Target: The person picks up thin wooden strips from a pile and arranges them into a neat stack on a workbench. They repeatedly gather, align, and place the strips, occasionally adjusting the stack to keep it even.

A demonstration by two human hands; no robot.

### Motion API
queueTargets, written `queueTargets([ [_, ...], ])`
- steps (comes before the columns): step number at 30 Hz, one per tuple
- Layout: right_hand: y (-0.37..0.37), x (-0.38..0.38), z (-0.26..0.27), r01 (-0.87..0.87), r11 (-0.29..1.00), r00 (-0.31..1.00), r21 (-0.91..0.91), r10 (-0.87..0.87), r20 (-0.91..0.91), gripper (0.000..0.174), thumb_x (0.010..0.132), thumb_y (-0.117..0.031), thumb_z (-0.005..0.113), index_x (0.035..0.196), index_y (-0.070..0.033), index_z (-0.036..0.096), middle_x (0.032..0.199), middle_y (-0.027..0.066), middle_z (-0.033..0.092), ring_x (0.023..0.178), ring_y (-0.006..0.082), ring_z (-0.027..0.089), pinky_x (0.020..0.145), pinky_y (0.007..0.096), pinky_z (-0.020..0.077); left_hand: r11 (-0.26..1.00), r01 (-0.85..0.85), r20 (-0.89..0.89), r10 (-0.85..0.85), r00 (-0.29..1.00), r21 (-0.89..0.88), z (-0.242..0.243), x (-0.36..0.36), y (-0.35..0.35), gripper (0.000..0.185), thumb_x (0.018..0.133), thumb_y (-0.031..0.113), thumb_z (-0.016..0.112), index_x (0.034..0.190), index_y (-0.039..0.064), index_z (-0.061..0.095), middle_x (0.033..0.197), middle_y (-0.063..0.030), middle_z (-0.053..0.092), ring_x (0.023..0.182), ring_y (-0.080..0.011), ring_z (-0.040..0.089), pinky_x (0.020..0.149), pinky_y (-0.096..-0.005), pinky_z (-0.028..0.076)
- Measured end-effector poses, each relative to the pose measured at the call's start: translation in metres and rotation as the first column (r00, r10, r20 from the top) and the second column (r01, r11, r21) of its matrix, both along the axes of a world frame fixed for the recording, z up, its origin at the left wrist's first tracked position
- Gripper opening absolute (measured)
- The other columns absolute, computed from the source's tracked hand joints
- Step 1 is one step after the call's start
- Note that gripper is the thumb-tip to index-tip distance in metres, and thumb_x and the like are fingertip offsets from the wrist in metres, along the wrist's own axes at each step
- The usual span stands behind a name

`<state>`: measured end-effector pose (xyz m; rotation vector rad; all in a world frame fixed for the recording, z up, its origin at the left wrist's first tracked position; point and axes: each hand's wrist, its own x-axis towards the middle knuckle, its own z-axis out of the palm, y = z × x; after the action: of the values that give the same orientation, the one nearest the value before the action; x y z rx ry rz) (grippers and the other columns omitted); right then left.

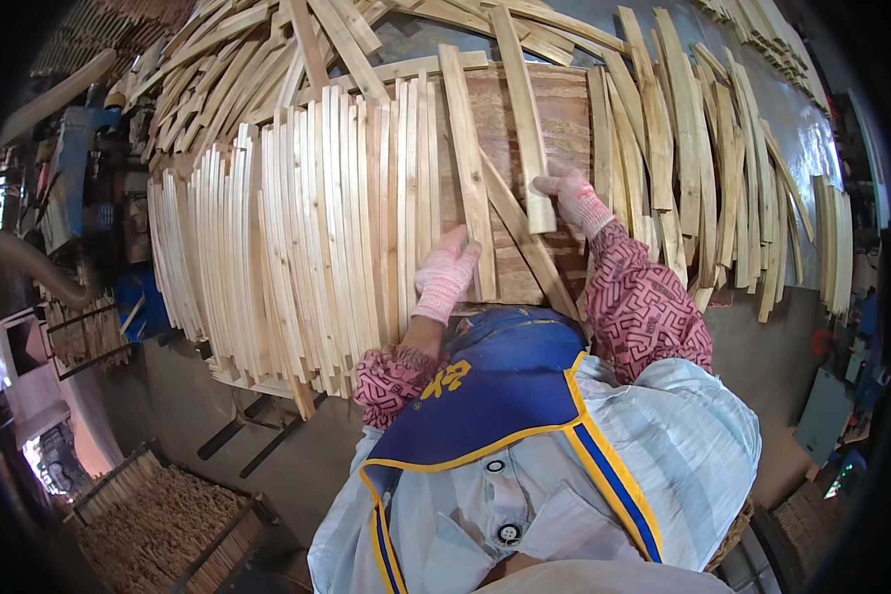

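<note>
My right hand [575, 199], in a pink knitted glove, holds a pale wooden strip [521, 122] near its lower end. That strip slants up and away across a brown wooden board [564, 111]. My left hand [445, 271], gloved alike, touches the lower part of another wooden strip [464, 156] with its thumb over the edge; whether it grips is unclear. Between the hands a third strip [527, 237] lies diagonally on the board. To the left of my left hand, many strips [327, 237] stand side by side in a tight row.
A loose heap of wooden strips [223, 74] lies beyond the row. More strips [683, 156] lie unevenly at the right on a metal tabletop [805, 148]. Low on the left stands a rack packed with wood pieces [163, 520]. Machinery [824, 416] stands at the far right.
</note>
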<state>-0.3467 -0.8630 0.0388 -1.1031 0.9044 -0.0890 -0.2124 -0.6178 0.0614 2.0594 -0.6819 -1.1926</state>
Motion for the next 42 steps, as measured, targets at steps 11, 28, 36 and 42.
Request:
queueTargets([
  [11, 0.091, 0.010, 0.024, -0.227, 0.938, 0.949, -0.262, 0.153, -0.276, 0.049, 0.096, -0.032, 0.069, 0.129, 0.003, 0.062, 0.113, 0.0171, 0.071, 0.102, 0.0233, 0.067, 0.088, 0.0336, 0.0529, 0.876, -0.467, -0.416, 0.383, 0.825, -0.120, 0.051, -0.003, -0.007, 0.081, 0.090, 0.032, 0.073, 0.148, -0.011, 0.036, 0.149, -0.0293, 0.046, 0.138, -0.0342, 0.047, 0.114, -0.0388, 0.037],
  [28, 0.048, 0.037, 0.079, -0.156, 0.867, 0.922, -0.473, -0.044, -0.384, 0.085, 0.070, 0.007, 0.068, 0.149, -0.005, 0.038, 0.127, 0.0214, 0.060, 0.109, 0.0293, 0.063, 0.090, 0.0367, 0.0557, 0.832, -0.528, 0.658, 0.494, 0.568, -0.170, 0.040, 0.165, 0.313, 0.043, 0.092, 0.032, 0.065, 0.129, 0.010, 0.065, 0.119, -0.0182, 0.068, 0.106, -0.0339, 0.064, 0.093, -0.0427, 0.050],
  [36, -0.032, -0.100, 0.110, -0.616, 0.540, 0.336, -0.574, -0.478, -0.811, 0.083, 0.083, -0.028, 0.074, 0.153, -0.013, 0.031, 0.144, 0.0206, 0.052, 0.127, 0.0376, 0.056, 0.106, 0.0456, 0.0474, 0.838, -0.474, 0.729, 0.144, 0.670, 0.270, 0.024, 0.201, 0.330, 0.062, 0.089, 0.031, 0.067, 0.145, 0.012, 0.051, 0.151, -0.0171, 0.045, 0.140, -0.0350, 0.040, 0.117, -0.0437, 0.033],
  [42, -0.036, 0.016, 0.038, -0.546, 0.227, 0.757, -0.806, -0.278, -0.591, 0.070, 0.086, -0.041, 0.069, 0.147, -0.016, 0.047, 0.146, 0.0153, 0.051, 0.134, 0.0318, 0.050, 0.109, 0.0405, 0.0429, 0.830, -0.417, 0.823, -0.085, 0.561, 0.371, -0.001, 0.237, 0.305, 0.080, 0.085, 0.035, 0.069, 0.156, 0.024, 0.034, 0.161, -0.0151, 0.031, 0.146, -0.0386, 0.028, 0.122, -0.0482, 0.025],
])
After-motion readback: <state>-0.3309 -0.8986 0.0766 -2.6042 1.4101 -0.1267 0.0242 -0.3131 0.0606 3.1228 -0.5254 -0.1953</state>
